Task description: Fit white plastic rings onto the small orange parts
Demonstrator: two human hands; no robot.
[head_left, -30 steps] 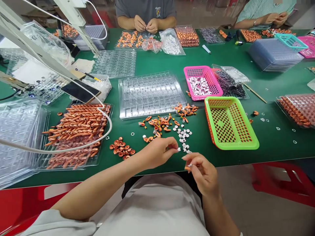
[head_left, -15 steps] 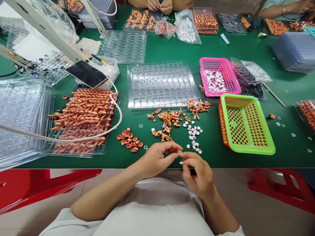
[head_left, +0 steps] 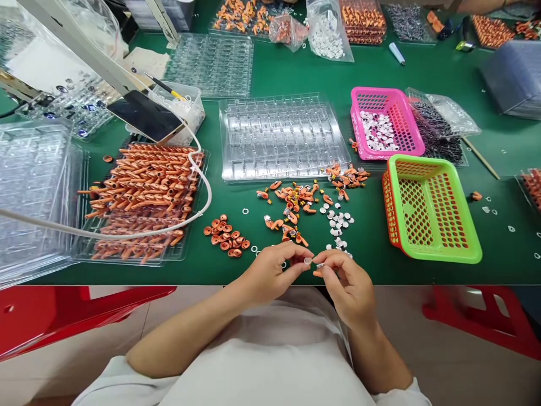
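Thumb and forefinger of my left hand (head_left: 273, 272) pinch a small pale disc-like piece (head_left: 307, 261) by its edge. Close beside it, my right hand (head_left: 351, 285) is closed on a small orange part (head_left: 317, 273) with a white bit at its top, mostly covered by the fingers. The two fingertips nearly meet over the table's front edge. Just beyond lie loose white caps (head_left: 339, 220), some partly behind the right hand. Orange curved pieces with yellow ends (head_left: 296, 194) are scattered ahead of the left hand. Copper-coloured cups (head_left: 226, 237) form a pile to its left.
A green basket (head_left: 459, 256) stands at right, behind it a pink basket (head_left: 391, 152) holding white caps. Clear moulded trays (head_left: 283, 138) lie mid-table. At left are a tray of orange tubes (head_left: 146, 192), a phone (head_left: 146, 115), a white cable (head_left: 207, 194) and stacked clear trays (head_left: 34, 186).
My right hand has shifted slightly up and right, turning so an orange part shows at its fingertips. My left hand keeps its pinch. The whole view has tilted a little downward.
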